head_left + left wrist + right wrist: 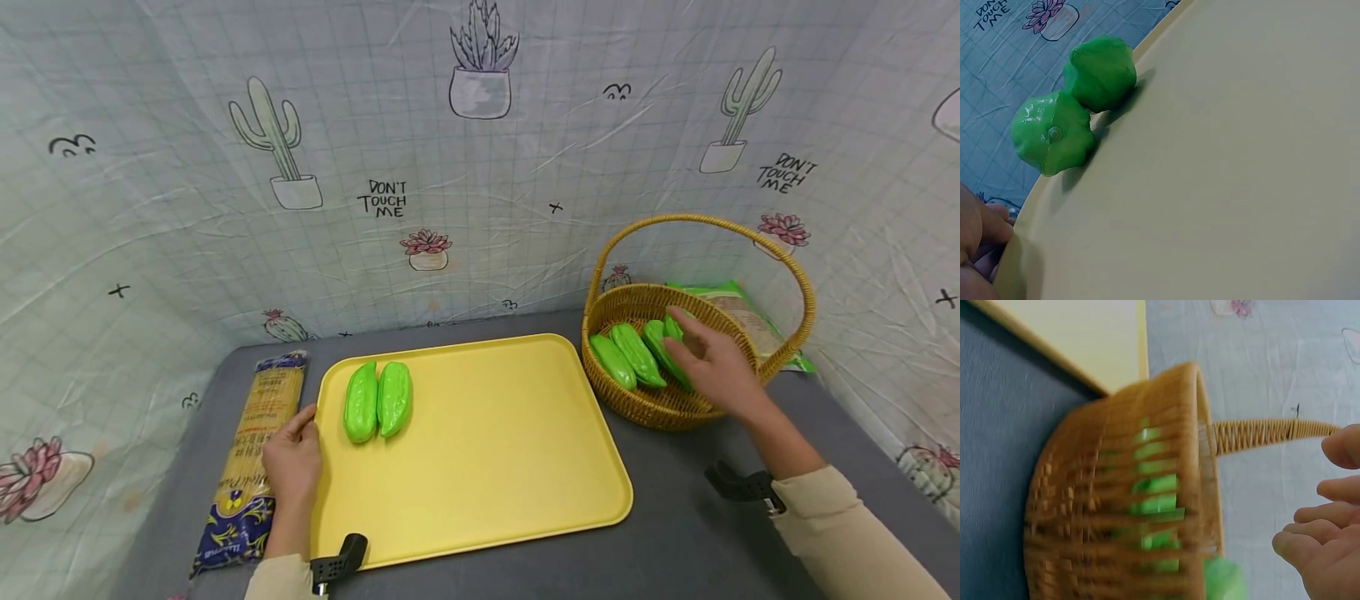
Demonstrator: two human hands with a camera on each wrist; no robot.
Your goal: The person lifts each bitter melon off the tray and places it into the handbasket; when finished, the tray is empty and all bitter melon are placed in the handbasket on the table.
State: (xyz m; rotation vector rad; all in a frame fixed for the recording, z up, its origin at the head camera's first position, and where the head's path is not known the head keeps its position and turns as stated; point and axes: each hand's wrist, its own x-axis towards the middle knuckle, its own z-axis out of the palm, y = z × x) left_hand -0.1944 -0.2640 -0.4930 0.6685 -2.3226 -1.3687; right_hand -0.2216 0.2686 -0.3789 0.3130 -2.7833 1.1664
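My right hand (712, 367) is over a wicker basket (667, 421), its fingers spread and nothing seen in its grasp. Several glossy green vegetables (637, 354), ridged like bitter melons, lie in the basket; the hand partly covers the rightmost ones. In the right wrist view, the fingers (1316, 540) stand near the basket's handle (1254, 436). My left hand (294, 458) rests against the left rim of a yellow tray (495, 442), fingertips at its edge. Two more of the green vegetables (377, 402) lie side by side at the tray's upper left.
A pack of spaghetti (258, 433) lies left of the tray, beside the left forearm. Behind the basket is a green-edged plastic bag (742, 312), partly hidden. The grey table (645, 517) meets a patterned cloth (480, 183) at the back and sides.
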